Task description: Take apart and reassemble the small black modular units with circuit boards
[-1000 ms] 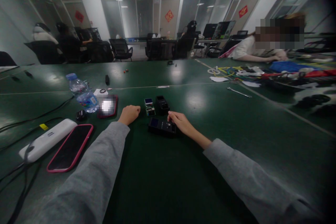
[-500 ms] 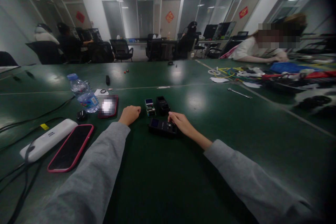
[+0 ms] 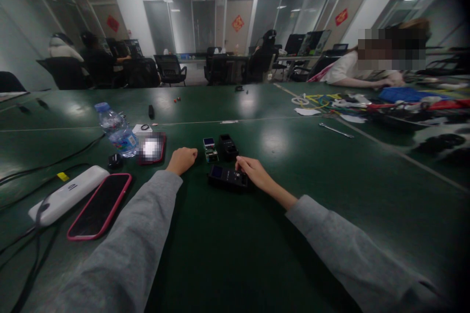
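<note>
My left hand point(image 3: 182, 160) rests on the green table as a loose fist, with nothing seen in it. Just right of it lies a small green circuit board point(image 3: 211, 155) with a little screen at its far end. A black handheld device point(image 3: 228, 146) stands beside the board. Closer to me lies a second black handheld device point(image 3: 225, 176), with a dark screen at its left end and buttons toward the right. My right hand point(image 3: 253, 171) is over that device's right end, fingers bent and drawn together. Whether the fingertips touch it or pinch something small, I cannot make out.
On the left are a water bottle point(image 3: 119, 132), a lit phone point(image 3: 151, 149), a white power strip point(image 3: 69, 195) with cables and a red-cased phone point(image 3: 101, 208). A wrench point(image 3: 336, 130) and tangled wires point(image 3: 330, 101) lie right, before a seated person point(image 3: 345, 68).
</note>
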`<state>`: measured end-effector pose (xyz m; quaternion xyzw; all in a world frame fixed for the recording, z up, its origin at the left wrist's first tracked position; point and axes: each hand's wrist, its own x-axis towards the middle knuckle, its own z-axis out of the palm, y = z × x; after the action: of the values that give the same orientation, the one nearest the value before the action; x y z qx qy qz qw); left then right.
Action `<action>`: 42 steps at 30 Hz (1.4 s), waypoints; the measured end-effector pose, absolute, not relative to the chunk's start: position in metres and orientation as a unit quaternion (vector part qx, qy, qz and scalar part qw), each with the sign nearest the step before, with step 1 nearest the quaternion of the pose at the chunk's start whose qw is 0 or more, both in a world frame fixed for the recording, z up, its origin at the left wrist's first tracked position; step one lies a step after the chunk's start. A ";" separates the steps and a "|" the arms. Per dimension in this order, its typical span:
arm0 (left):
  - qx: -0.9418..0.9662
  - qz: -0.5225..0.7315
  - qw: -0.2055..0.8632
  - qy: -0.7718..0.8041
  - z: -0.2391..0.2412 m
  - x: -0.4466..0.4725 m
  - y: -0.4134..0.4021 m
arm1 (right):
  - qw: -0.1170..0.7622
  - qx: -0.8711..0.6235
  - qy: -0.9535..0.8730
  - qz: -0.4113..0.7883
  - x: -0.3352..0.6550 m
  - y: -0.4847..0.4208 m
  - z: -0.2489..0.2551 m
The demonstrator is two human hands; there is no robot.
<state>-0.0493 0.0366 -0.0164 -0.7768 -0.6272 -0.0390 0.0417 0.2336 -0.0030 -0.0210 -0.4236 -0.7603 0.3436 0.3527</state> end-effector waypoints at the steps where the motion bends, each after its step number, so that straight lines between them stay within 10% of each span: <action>1: -0.776 -0.036 0.042 -0.628 -0.016 -0.049 0.037 | 0.353 -0.425 -0.760 0.341 0.233 -0.003 -0.021; 42: -0.771 -0.040 0.033 -0.635 -0.011 -0.047 0.032 | 0.311 -0.410 -0.795 0.320 0.232 -0.005 -0.020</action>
<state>-0.0468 0.0325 -0.0111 -0.7708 -0.6349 -0.0404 0.0332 0.2322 -0.0054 -0.0196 -0.4099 -0.7953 0.3203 0.3113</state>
